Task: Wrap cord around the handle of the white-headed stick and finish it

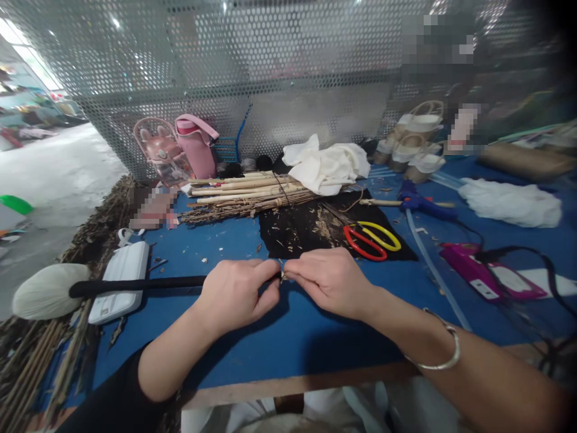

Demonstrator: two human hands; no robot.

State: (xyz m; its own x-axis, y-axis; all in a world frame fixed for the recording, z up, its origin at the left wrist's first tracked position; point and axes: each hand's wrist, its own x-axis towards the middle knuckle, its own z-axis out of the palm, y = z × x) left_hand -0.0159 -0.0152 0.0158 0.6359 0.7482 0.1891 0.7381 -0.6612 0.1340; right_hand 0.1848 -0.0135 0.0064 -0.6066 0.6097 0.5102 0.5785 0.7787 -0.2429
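My left hand point(238, 291) is closed around a black-wrapped stick point(175, 283) that lies nearly level across the table. At the stick's far left end is a pale, rounded head point(53, 291) like a wound ball. Fingers of my right hand point(333, 279) are pinched together at the stick's right tip, close to my left fingertips. Something small and light-coloured shows between the two hands, too small to name. Beyond my right hand, scissors point(372, 239) with one red and one yellow handle rest on a black cloth point(293, 231) strewn with shavings.
Bundled sticks point(243, 195) and a white cloth point(327, 165) lie behind. A white power bank point(121, 282) sits under the stick. To the right are a blue glue gun point(421, 203), a magenta device point(491, 273) and cords. Pink bottles point(196, 147) stand by the perforated metal panel point(270, 54).
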